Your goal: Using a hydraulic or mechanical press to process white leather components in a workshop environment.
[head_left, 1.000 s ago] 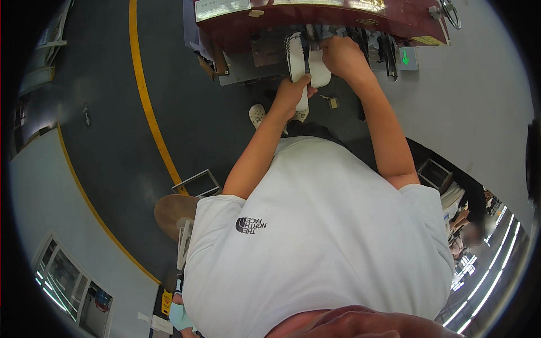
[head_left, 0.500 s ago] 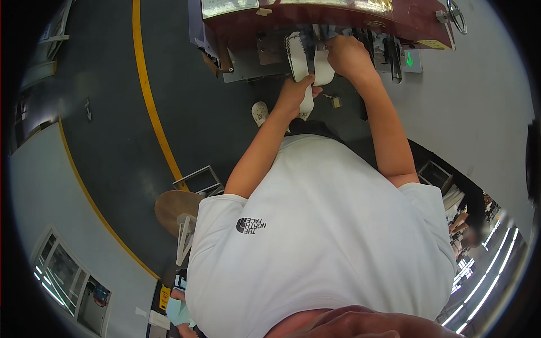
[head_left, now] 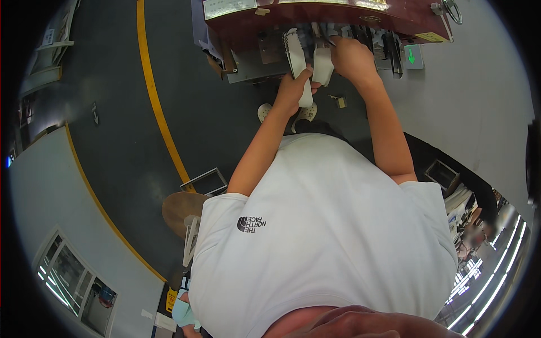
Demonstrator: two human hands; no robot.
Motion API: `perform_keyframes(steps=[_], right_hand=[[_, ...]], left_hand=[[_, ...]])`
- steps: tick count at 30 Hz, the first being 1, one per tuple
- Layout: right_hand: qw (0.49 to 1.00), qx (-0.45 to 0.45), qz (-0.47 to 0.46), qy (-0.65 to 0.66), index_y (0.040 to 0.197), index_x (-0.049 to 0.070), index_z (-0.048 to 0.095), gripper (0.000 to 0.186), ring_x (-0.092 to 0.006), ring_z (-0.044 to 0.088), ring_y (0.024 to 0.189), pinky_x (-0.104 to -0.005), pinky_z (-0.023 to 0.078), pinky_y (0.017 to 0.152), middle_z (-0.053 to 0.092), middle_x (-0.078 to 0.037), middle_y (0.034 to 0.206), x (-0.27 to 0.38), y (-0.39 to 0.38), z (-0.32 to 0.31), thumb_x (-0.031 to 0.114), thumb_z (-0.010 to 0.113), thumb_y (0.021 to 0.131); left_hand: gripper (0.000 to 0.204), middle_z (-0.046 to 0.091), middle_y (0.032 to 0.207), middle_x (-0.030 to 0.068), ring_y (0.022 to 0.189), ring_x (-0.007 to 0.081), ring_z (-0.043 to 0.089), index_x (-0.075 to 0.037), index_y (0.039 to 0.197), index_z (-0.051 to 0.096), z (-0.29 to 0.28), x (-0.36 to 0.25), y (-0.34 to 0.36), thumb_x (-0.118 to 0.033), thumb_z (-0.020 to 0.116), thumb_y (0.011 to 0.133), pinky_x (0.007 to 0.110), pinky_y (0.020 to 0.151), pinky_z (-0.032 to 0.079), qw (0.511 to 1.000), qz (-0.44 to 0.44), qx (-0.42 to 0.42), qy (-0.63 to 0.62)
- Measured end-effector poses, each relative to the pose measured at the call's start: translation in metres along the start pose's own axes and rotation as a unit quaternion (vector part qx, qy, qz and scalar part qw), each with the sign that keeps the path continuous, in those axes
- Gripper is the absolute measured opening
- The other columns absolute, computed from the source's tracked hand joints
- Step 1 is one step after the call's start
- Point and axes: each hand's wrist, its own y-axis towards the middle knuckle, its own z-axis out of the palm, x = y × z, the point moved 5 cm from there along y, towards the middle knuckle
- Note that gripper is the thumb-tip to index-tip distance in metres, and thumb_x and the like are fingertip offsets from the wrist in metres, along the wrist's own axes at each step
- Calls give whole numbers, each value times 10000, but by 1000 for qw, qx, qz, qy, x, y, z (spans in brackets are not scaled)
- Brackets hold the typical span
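Note:
My left hand (head_left: 293,88) is closed round a long white shoe part (head_left: 297,56) with a notched edge along its upper left side. The part stands upright against the underside of a dark red machine (head_left: 315,18). Beside it, on the right, is a second white piece (head_left: 322,66), broader and shaped like a flap; whether the two are joined I cannot tell. My right hand (head_left: 354,58) is closed at the upper right edge of this flap, close under the machine. Its fingertips are mostly hidden there, near dark metal parts of the machine.
A handwheel (head_left: 451,11) sticks out at the machine's right end. A small yellowish padlock-like object (head_left: 340,101) is below my right wrist. A round brown stool (head_left: 181,213) stands behind me to the left. A yellow line (head_left: 155,101) runs along the dark floor.
The white flap has turned and looks narrower, its lower edge now more square. My right hand has shifted slightly down and right. My left hand still grips the long part.

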Motion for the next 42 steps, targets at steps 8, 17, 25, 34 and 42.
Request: perform_keyframes(steps=[8, 17, 25, 34, 42], right_hand=[[847, 35, -78, 524, 1024, 23, 549, 174, -71, 497, 784, -221, 421, 688, 553, -13, 897, 10, -48, 8, 63, 564, 856], [860, 114, -80, 491, 917, -12, 639, 177, -80, 501, 752, -223, 404, 631, 531, -7, 948, 42, -43, -3, 94, 681, 781], [741, 191, 22, 644, 911, 3, 648, 131, -63, 495, 606, -206, 395, 530, 545, 18, 715, 26, -76, 27, 104, 639, 828], [804, 243, -42, 541, 800, 16, 637, 205, -50, 427, 499, -218, 333, 449, 530, 25, 617, -102, -120, -18, 175, 720, 701], [733, 244, 188, 607, 847, 30, 621, 259, -84, 541, 631, -229, 418, 575, 590, -10, 735, -74, -94, 30, 277, 666, 787]], left_hand=[[363, 603, 1085, 165, 963, 222, 606, 34, 1182, 492, -18, -18, -45, -235, 449, 943, 314, 794, 498, 990, 22, 128, 57], [304, 650, 961, 128, 893, 178, 624, 29, 1107, 554, -14, -29, -75, -209, 513, 922, 300, 798, 498, 971, 9, 115, 208], [335, 607, 1024, 147, 946, 192, 591, 6, 1188, 470, -19, -20, -59, -221, 434, 944, 327, 831, 485, 981, -2, 145, -129], [306, 626, 1027, 117, 960, 216, 593, -10, 1087, 511, -30, -74, -81, 32, 502, 784, 335, 896, 434, 634, 486, -44, 600], [235, 637, 888, 122, 836, 204, 616, 5, 974, 558, -2, -29, -30, -139, 586, 790, 322, 792, 475, 986, 120, 50, 106]])
